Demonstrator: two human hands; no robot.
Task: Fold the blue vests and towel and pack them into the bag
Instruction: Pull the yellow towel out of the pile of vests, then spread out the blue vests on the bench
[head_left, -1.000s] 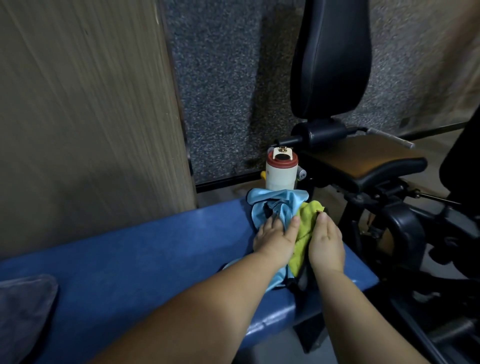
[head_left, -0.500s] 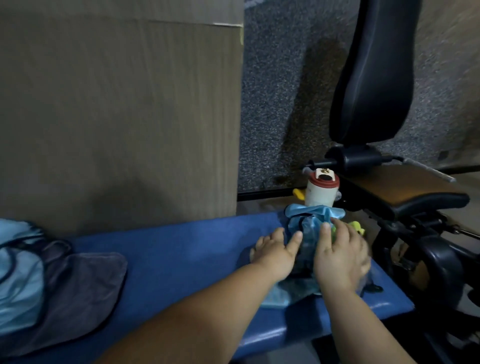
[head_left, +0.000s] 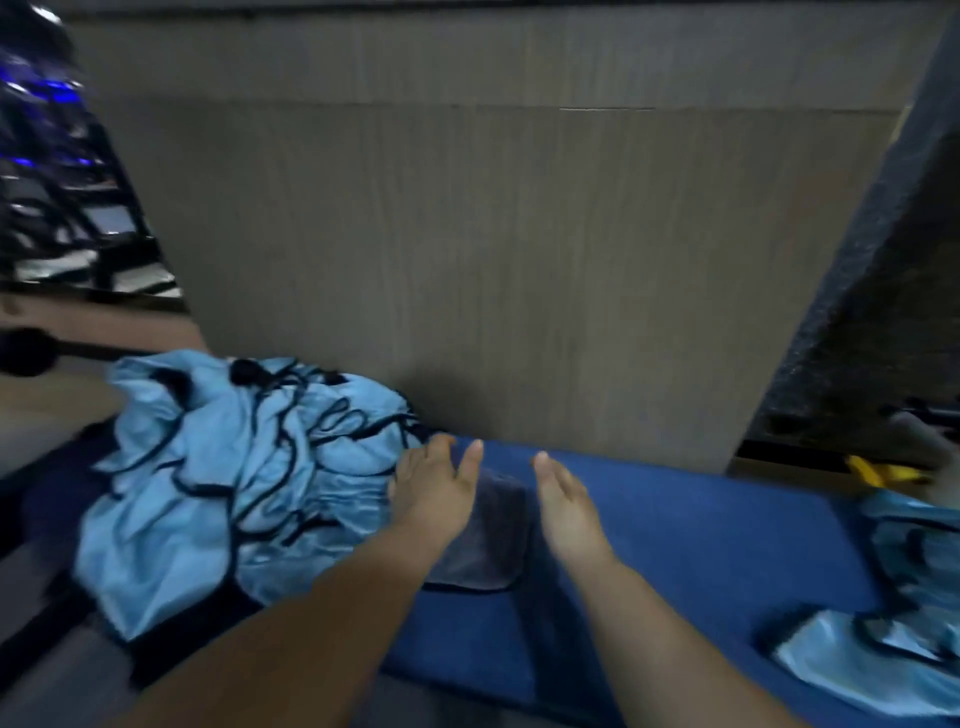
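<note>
Left hand (head_left: 435, 496) spread flat, fingers straight, over grey towel (head_left: 491, 545) beside crumpled blue vests (head_left: 234, 483); right hand (head_left: 566, 506) open and empty above bench (head_left: 685, 540).

2 bare, rounded forearms lead to the left hand (head_left: 434, 499) and right hand (head_left: 563, 506).

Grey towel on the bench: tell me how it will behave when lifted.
The grey towel lies flat with soft rounded corners, so it will probably flop and drape. It looks thin, so likely light. Its matte nap probably resists sliding on the bench.
</note>
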